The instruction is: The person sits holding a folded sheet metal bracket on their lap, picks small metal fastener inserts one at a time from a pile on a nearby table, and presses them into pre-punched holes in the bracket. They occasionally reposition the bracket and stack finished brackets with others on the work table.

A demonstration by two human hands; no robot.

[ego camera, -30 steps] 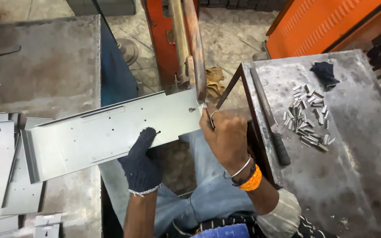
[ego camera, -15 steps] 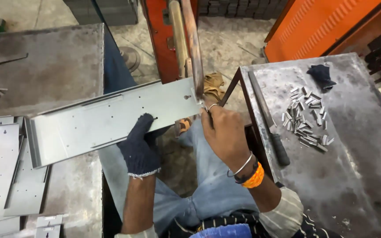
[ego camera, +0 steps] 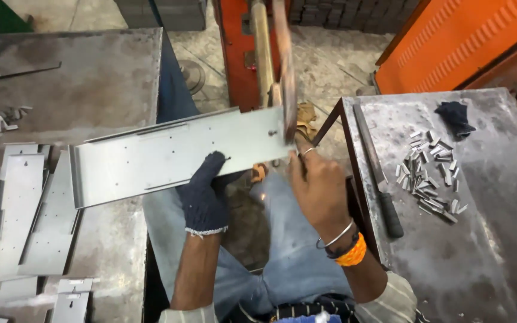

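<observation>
My left hand (ego camera: 203,194), in a dark knit glove, reaches up under the long perforated grey sheet-metal panel (ego camera: 175,155), fingers curled onto its lower edge, forearm bare. My right hand (ego camera: 318,185) is bare, ring on one finger, steel bangle and orange thread at the wrist, fingertips pinched at that panel's right end. Both forearms angle inward toward the panel.

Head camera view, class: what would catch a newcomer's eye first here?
A long grey sheet-metal panel lies across the middle, steadied from below by the gloved left hand. The bare right hand sits at its right end, by the orange machine's upright arm. On the right-hand table lies a pile of small metal clips.
</observation>
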